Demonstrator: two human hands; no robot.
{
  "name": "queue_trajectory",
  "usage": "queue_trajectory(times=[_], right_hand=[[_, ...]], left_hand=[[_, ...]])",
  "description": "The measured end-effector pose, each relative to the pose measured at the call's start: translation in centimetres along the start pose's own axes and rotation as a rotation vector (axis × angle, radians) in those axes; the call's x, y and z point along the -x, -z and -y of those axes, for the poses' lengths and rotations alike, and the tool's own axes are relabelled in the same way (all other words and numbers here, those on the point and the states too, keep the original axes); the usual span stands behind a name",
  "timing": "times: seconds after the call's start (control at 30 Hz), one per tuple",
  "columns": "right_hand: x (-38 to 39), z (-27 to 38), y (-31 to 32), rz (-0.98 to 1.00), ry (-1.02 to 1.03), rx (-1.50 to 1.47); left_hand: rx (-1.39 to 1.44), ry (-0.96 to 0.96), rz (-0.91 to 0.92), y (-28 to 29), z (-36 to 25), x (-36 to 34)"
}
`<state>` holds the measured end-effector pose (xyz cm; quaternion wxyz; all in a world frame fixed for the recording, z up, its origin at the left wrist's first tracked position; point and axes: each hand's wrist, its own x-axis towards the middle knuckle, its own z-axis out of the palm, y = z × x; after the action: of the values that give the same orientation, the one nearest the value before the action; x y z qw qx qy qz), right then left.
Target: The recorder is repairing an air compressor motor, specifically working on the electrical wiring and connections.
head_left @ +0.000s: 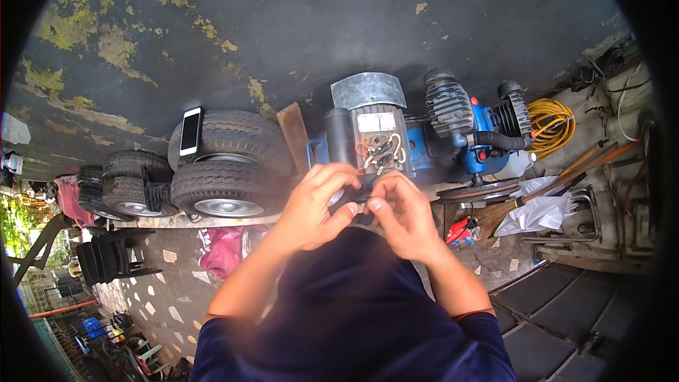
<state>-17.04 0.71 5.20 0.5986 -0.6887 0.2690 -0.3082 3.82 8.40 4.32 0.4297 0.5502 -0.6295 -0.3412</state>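
Note:
My left hand (320, 203) and my right hand (403, 213) are close together, fingers bent and pinched around a small dark piece (362, 197). Its kind is hard to make out, as my fingers cover most of it. Just beyond them stands an electric motor (377, 122) with a pale label plate and its terminal area uncovered. Red, white and black wires (382, 153) hang loose from it near my fingertips. A curved grey metal cover (368, 90) rests on top of the motor, and a dark cylinder (341, 143) sits at its left side.
Right of the motor is a blue air compressor pump (453, 113) with a black hose. A coiled yellow hose (552, 127), a broom (506, 213) and a white plastic bag (539, 206) lie farther right. Several tires (230, 184) stand left, with a white phone (191, 131) on one.

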Motion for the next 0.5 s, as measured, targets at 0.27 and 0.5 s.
queue_trajectory(times=[0.27, 0.5], right_hand=[[4.5, -2.5, -2.3, -0.278, 0.141, 0.016], [4.7, -3.6, -1.4, -0.225, -0.040, 0.156]], left_hand=[[0.129, 0.168, 0.152, -1.8, -1.5, 4.0], [0.005, 0.180, 0.050, -3.6, -0.9, 4.5]])
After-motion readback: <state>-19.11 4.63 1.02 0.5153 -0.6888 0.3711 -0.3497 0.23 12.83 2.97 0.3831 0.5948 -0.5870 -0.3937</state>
